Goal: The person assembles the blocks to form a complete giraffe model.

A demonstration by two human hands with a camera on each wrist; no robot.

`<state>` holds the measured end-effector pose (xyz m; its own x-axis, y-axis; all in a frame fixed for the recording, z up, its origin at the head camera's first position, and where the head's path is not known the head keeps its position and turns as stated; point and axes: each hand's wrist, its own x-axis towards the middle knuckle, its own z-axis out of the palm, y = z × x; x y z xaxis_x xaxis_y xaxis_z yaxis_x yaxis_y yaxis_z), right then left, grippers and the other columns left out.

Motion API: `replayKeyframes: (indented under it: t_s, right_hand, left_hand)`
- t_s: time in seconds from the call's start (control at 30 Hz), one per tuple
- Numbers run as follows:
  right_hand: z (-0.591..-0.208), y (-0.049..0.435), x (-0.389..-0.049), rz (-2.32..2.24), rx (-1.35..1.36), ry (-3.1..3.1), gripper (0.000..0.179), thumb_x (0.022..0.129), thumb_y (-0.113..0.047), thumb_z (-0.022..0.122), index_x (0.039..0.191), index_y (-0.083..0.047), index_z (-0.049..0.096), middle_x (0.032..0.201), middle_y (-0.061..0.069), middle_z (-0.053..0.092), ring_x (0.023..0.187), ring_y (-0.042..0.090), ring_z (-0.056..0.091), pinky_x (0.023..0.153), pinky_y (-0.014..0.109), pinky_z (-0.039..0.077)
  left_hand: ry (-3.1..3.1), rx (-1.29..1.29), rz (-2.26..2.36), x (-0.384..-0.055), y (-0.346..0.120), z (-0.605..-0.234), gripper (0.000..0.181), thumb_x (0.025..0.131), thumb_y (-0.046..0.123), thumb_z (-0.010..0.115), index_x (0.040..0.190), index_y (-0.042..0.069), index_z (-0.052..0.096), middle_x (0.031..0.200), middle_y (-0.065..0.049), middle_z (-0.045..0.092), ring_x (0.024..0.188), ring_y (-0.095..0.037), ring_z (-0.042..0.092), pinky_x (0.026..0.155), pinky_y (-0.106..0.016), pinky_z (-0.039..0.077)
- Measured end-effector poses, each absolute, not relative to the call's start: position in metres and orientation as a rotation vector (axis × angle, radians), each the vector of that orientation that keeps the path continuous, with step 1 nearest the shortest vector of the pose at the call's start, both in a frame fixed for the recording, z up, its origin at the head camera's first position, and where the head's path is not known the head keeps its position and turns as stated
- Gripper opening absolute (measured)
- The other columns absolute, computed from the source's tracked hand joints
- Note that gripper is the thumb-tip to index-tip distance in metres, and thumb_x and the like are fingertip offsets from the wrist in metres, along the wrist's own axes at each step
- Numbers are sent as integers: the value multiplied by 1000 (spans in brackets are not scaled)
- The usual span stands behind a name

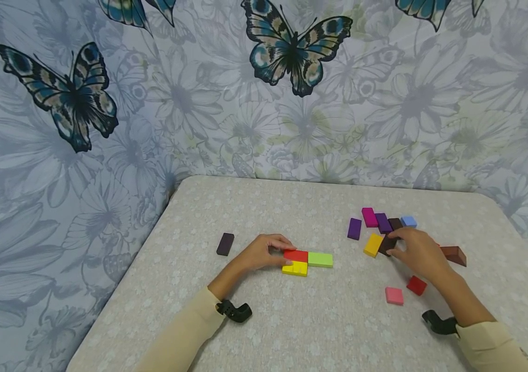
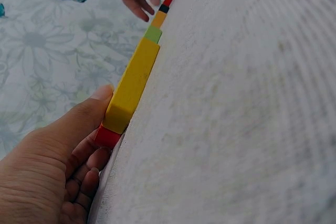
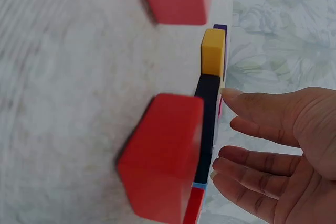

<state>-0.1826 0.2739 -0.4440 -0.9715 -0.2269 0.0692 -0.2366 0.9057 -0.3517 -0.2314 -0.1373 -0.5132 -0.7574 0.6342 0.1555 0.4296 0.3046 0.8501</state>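
Low on the table, my left hand [image 1: 264, 253] holds a red block [image 1: 296, 256] and a yellow block [image 1: 295, 268] that lie side by side. In the left wrist view the thumb lies at the yellow block [image 2: 134, 87] and the fingers curl behind the red one [image 2: 107, 137]. A lime green block [image 1: 320, 260] sits against the red block's right end. My right hand [image 1: 417, 253] reaches over a dark brown block [image 1: 387, 245], thumb and forefinger spread around it. In the right wrist view, this hand's fingers [image 3: 257, 177] are loosely bent beside the dark block [image 3: 208, 114].
Around the right hand lie an orange-yellow block [image 1: 373, 245], purple blocks [image 1: 354, 229], a magenta block [image 1: 370, 217], a blue block [image 1: 408, 221] and a reddish-brown block [image 1: 454, 255]. Nearer are red [image 1: 416, 285] and pink [image 1: 394, 296] blocks. One dark block [image 1: 225, 244] lies far left.
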Motion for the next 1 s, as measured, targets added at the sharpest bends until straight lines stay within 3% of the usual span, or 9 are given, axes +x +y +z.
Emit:
replayKeyframes:
  t_s: [0.53, 0.73, 1.0]
  right_hand:
    - [-449, 278, -186, 542, 392, -3085, 49, 83, -21, 86, 120, 7, 68, 119, 31, 65, 110, 50, 60, 91, 64, 48]
    - [-446, 283, -183, 528, 396, -3119, 60, 80, -36, 87, 119, 6, 69, 112, 28, 65, 98, 42, 62, 82, 60, 53]
    - [-448, 288, -183, 554, 513, -3156, 54, 84, -26, 84, 126, 1, 66, 107, 15, 68, 88, 26, 63, 74, 45, 57]
  left_hand:
    - [2358, 979, 1437, -232, -137, -514, 38, 82, 19, 87, 119, 16, 78, 114, 9, 70, 108, -10, 63, 97, -32, 48]
    - [2368, 974, 1431, -232, -137, -514, 38, 82, 19, 87, 118, 16, 78, 114, 9, 69, 107, -9, 62, 97, -32, 48]
    - [2368, 963, 1424, -231, -136, -512, 38, 82, 20, 87, 118, 16, 78, 114, 10, 70, 108, -9, 62, 98, -32, 48]
